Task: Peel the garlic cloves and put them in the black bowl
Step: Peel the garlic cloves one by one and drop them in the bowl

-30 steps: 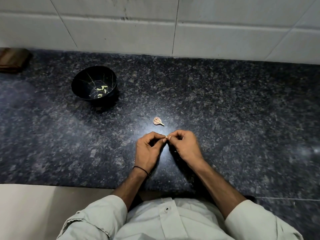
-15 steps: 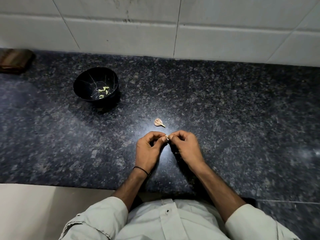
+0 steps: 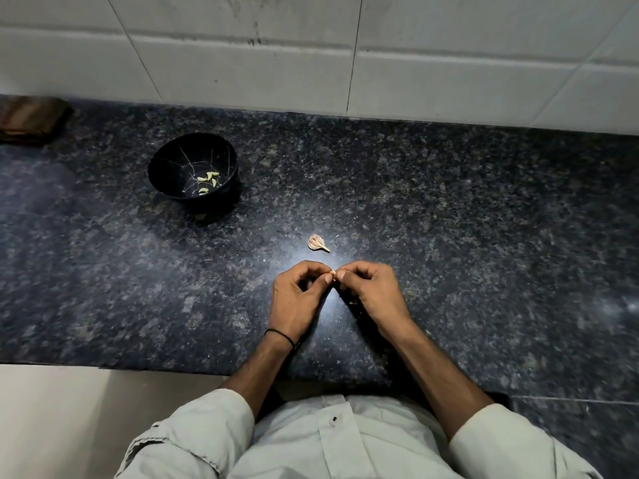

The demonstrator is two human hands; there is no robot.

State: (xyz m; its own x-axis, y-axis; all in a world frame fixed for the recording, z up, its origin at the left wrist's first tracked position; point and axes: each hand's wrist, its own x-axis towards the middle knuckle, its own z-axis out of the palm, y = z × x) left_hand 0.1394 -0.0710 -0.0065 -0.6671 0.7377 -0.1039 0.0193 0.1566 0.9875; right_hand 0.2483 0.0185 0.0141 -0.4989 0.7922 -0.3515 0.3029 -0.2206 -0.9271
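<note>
Your left hand and right hand meet over the counter, both pinching one small clove between thumb and curled fingertips. Just beyond them a garlic piece in papery skin lies on the stone. The bowl sits well apart, back and to the left, with a few peeled cloves inside.

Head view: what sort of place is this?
Probably a kitchen counter: a dark speckled stone countertop backed by a white tiled wall, a black bowl holding peeled cloves, and the left hand and right hand pinching a garlic clove.
</note>
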